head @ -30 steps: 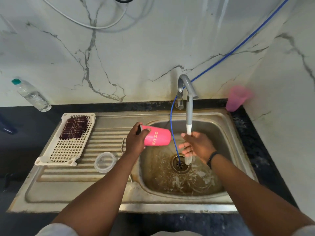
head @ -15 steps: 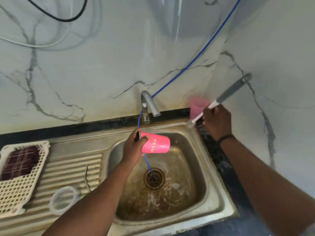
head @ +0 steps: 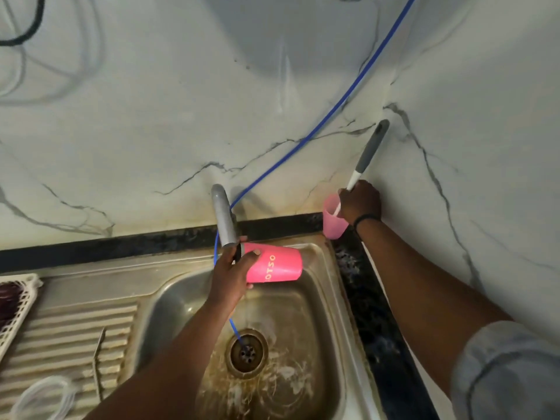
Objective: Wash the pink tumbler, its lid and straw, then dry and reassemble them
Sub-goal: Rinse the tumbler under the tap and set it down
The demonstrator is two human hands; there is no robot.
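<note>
Stained steel sink (head: 328,301), glossy marbled wall (head: 151,131), smooth pink tumbler (head: 277,263)

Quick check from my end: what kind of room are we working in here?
Most likely a home kitchen or wash area: a stainless steel sink with a ribbed drainboard, a tap at a marble-look tiled wall, and a plastic drying rack to the left.

Steel sink (head: 325,298), stained basin, drain (head: 247,353) in middle. Tap (head: 224,219) at back rim, spout over basin. Blue hose (head: 321,121) runs down wall into drain. Pale pink cup (head: 332,221) on black worktop (head: 372,313) in corner, brush (head: 365,160) standing in it, grey handle leaning on marble wall (head: 151,116). Ribbed drainboard (head: 66,338) left; white rack (head: 18,310) at left edge, dark cloth (head: 7,301) inside. Cables (head: 21,40) on wall, top left.
</note>
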